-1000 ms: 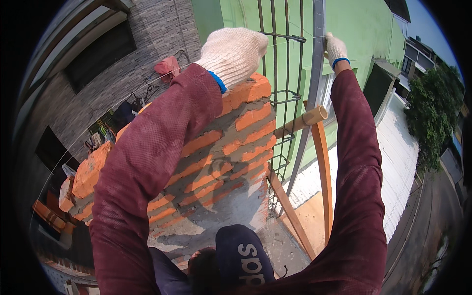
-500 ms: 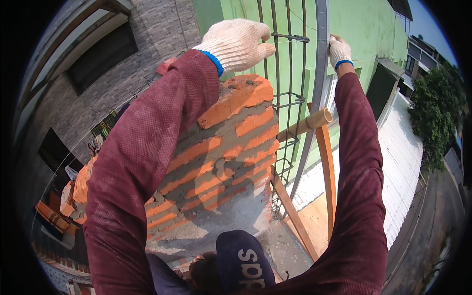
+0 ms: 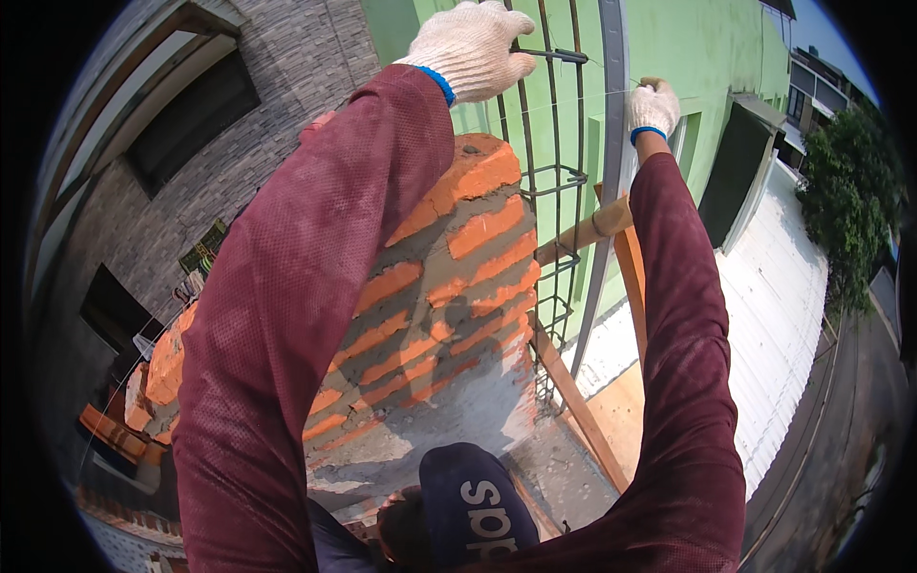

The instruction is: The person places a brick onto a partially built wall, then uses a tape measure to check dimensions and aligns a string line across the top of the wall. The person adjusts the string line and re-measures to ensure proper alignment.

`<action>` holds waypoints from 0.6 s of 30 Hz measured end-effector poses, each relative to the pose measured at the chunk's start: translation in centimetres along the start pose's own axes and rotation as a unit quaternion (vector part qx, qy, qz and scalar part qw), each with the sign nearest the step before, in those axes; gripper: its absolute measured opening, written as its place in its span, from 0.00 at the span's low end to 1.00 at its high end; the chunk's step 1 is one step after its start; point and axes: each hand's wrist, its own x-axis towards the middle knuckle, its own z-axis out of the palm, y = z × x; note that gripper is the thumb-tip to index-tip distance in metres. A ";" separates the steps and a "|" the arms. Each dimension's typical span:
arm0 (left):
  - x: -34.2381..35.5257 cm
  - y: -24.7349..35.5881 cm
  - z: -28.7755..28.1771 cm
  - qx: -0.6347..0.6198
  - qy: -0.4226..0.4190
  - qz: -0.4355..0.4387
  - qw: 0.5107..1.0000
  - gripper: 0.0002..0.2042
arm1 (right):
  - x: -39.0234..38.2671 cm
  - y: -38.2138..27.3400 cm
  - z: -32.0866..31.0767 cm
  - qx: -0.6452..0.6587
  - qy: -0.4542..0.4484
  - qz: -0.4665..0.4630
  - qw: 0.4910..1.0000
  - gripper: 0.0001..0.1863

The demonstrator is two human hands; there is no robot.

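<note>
My left hand (image 3: 470, 53), in a knitted white glove, is raised beside the rebar cage (image 3: 554, 115) above the brick wall (image 3: 487, 229), its thumb and fingers apart. My right hand (image 3: 654, 110), gloved alike, has closed fingers on a thin string (image 3: 602, 94) beside a tall grey metal strip (image 3: 614, 38). The string runs across toward my left hand; whether that hand touches it or the bars I cannot tell. The wall is of orange brick with rough mortar, with loose-edged pieces at its lower left.
A bamboo pole (image 3: 597, 225) and timber braces (image 3: 583, 411) stand right of the wall. Behind are a green building wall (image 3: 688, 48) and a grey stone facade (image 3: 287, 67). A white corrugated roof (image 3: 764, 315), a road and a tree (image 3: 841, 201) lie below right.
My left hand has opened and moved up and slightly right along the rebar. My right hand sits a little lower beside the metal strip, with the string slanting lower.
</note>
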 end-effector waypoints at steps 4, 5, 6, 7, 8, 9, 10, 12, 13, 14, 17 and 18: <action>-0.5 -0.1 -0.4 -0.125 -0.041 -0.060 0.989 0.12 | -1.7 -0.4 -1.6 -0.072 -0.032 -0.019 0.997 0.19; -0.7 -0.1 -0.3 -0.114 -0.028 -0.054 0.992 0.12 | -1.7 -0.3 -2.0 -0.114 -0.038 -0.039 0.992 0.19; -0.9 -0.1 -0.3 -0.103 -0.015 -0.049 0.993 0.12 | -1.3 -0.1 -2.3 -0.112 -0.027 -0.054 0.992 0.19; -0.9 -0.1 -0.2 0.008 -0.014 -0.017 1.000 0.12 | -0.8 0.4 -2.9 -0.110 -0.016 -0.070 0.991 0.18; -1.2 -0.1 0.0 0.115 -0.014 0.012 0.993 0.13 | -0.4 1.0 -3.4 -0.112 -0.008 -0.086 0.990 0.18; -1.4 -0.1 0.2 0.221 -0.013 0.040 0.974 0.13 | -0.2 1.4 -3.5 -0.104 0.009 -0.115 0.988 0.18; -1.7 -0.2 0.4 0.160 -0.014 0.032 0.987 0.13 | -0.1 1.8 -3.5 -0.110 0.012 -0.123 0.986 0.17; -2.3 0.8 0.5 0.038 -0.016 0.016 0.999 0.13 | -0.1 1.8 -3.9 -0.120 0.020 -0.138 0.983 0.16; -2.3 2.1 0.5 0.079 -0.035 -0.055 0.995 0.13 | 0.2 2.1 -4.5 -0.122 0.015 -0.148 0.981 0.17; -2.2 2.1 0.9 0.171 -0.025 -0.006 0.985 0.15 | 0.2 2.0 -5.0 -0.116 0.008 -0.158 0.981 0.17; -2.1 2.2 1.4 0.342 -0.024 0.077 0.936 0.21 | 0.5 1.8 -5.7 -0.080 -0.031 -0.196 0.977 0.18; -2.0 2.4 1.2 0.335 -0.042 0.062 0.939 0.22 | 0.7 2.0 -6.0 -0.066 -0.046 -0.210 0.974 0.19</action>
